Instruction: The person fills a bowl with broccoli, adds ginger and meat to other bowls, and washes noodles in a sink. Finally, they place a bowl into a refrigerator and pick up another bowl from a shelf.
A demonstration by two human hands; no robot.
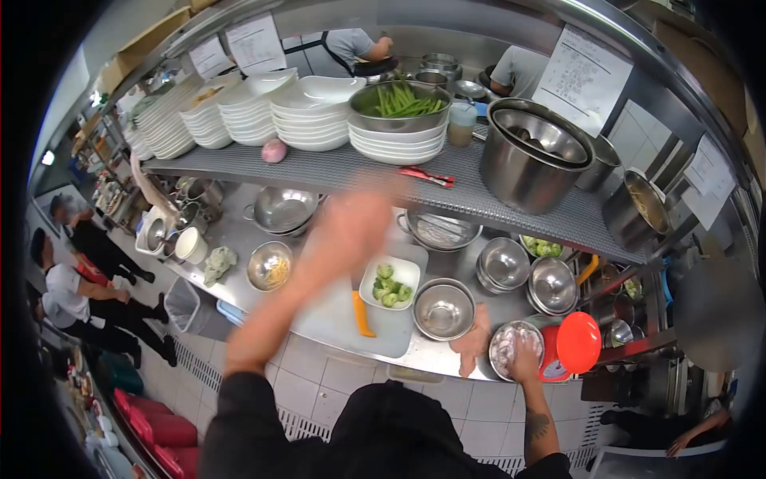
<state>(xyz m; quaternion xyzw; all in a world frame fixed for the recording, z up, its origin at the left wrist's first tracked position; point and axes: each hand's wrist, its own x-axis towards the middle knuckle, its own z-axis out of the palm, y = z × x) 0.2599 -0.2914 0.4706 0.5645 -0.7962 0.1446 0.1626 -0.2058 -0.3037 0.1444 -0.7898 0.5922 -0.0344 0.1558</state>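
My left hand (363, 219) is raised in front of the shelf edge and smeared by motion, so its fingers do not show clearly. Close to it on the shelf lies a red packet (427, 176). Down at the counter's front edge, my right hand (524, 361) reaches into a steel bowl (495, 369) of pale, pinkish raw pieces. The fingertips are hidden among those pieces. Right beside this bowl stands a red scale (554, 367) with a round red pan (578, 342). A flat pinkish piece of raw meat or fish (474, 342) lies left of the bowl.
A white cutting board (387, 331) bears a yellow-handled knife (361, 313) and a square dish (367, 283) of broccoli (391, 289). Steel bowls (444, 309) stand around it. Overhead, the shelf (319, 169) carries plate stacks (319, 104), green beans (407, 101) and a large pot (527, 172). People stand at left.
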